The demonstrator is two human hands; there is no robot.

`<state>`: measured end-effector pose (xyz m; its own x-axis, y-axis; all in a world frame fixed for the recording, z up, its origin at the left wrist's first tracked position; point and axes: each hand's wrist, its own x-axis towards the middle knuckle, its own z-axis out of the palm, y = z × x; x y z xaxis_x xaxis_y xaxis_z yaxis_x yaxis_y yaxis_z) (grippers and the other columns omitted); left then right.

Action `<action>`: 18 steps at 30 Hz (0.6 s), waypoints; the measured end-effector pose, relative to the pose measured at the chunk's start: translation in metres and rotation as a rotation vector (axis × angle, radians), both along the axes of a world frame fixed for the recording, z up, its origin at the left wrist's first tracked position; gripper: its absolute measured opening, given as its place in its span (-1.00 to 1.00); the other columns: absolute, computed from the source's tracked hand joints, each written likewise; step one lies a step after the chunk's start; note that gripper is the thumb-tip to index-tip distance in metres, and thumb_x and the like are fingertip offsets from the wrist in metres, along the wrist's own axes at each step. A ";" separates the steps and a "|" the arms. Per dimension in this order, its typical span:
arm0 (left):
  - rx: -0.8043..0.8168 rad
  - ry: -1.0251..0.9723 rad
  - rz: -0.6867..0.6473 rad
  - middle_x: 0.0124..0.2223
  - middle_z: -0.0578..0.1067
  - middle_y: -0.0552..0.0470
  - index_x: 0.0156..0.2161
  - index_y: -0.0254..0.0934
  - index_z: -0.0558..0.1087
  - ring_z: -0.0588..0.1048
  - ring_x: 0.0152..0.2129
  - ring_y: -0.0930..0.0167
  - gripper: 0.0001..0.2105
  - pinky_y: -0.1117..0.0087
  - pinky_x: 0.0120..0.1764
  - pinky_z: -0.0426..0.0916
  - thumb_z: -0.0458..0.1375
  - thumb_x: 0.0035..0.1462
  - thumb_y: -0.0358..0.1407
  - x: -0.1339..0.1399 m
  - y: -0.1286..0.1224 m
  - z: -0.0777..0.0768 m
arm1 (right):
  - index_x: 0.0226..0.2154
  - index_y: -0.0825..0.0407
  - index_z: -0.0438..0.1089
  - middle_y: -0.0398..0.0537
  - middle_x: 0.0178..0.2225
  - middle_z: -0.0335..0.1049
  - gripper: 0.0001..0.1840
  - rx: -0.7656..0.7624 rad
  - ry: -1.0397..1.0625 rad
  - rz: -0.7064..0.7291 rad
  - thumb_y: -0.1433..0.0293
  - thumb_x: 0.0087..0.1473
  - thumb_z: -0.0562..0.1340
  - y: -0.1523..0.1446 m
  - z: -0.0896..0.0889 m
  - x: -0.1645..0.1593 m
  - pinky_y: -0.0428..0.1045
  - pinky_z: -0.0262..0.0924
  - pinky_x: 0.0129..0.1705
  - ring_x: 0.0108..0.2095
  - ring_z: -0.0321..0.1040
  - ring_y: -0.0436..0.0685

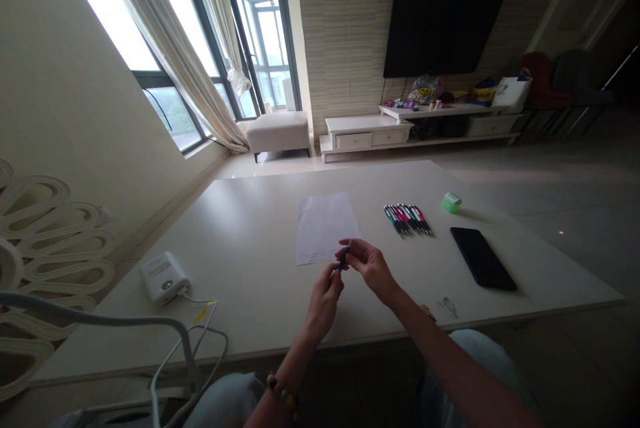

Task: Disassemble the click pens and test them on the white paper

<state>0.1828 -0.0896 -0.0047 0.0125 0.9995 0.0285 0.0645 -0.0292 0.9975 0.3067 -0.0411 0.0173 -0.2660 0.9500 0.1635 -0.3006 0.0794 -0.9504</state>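
Observation:
Both of my hands meet over the near part of the white table. Between them is a dark pen with a bit of blue at its lower end, held at a slant. My left hand is closed on the lower end, while my right hand pinches the upper end near the tip. Just beyond my fingers lies a sheet of white paper, with faint writing along its near edge. Right of the paper, several pens with coloured and dark barrels lie side by side in a row.
A black phone and a small green box lie at the right. Near the front edge is a small clear item. At left, a white power adapter trails a cable. A TV hangs beyond.

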 end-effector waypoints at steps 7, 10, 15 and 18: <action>-0.080 -0.040 -0.056 -0.57 0.11 0.20 -0.34 -0.26 0.30 0.08 -0.67 0.57 -0.63 0.56 -0.62 -0.03 -0.04 0.10 0.04 -0.002 0.000 0.003 | -0.14 0.05 0.36 -0.07 -0.40 0.45 -0.56 -0.020 0.017 -0.013 0.35 -0.16 0.32 -0.002 0.007 0.004 0.02 0.29 -0.26 -0.32 0.39 0.11; -0.114 -0.116 -0.107 -0.60 0.08 0.23 -0.30 -0.27 0.30 0.01 -0.71 0.60 -0.62 0.56 -0.64 -0.10 -0.04 0.09 0.05 -0.001 0.000 0.003 | -0.13 0.02 0.34 -0.06 -0.36 0.46 -0.58 -0.008 0.049 -0.003 0.34 -0.12 0.30 -0.004 0.012 0.007 0.04 0.29 -0.22 -0.28 0.39 0.13; -0.083 -0.092 -0.128 -0.63 0.12 0.23 -0.29 -0.28 0.31 0.06 -0.72 0.59 -0.61 0.54 -0.64 -0.06 -0.05 0.11 0.05 0.000 -0.002 0.004 | -0.17 0.03 0.35 -0.05 -0.36 0.47 -0.59 0.009 0.026 -0.021 0.29 -0.13 0.32 -0.004 0.014 0.006 0.08 0.30 -0.18 -0.28 0.41 0.14; -0.048 -0.047 -0.121 -0.61 0.18 0.20 -0.29 -0.28 0.31 0.14 -0.69 0.56 -0.64 0.53 -0.59 0.03 -0.06 0.13 0.01 0.001 -0.005 0.005 | -0.20 0.03 0.36 -0.04 -0.35 0.47 -0.61 -0.001 0.076 -0.115 0.29 -0.15 0.34 0.000 0.015 0.009 0.07 0.31 -0.21 -0.34 0.41 0.11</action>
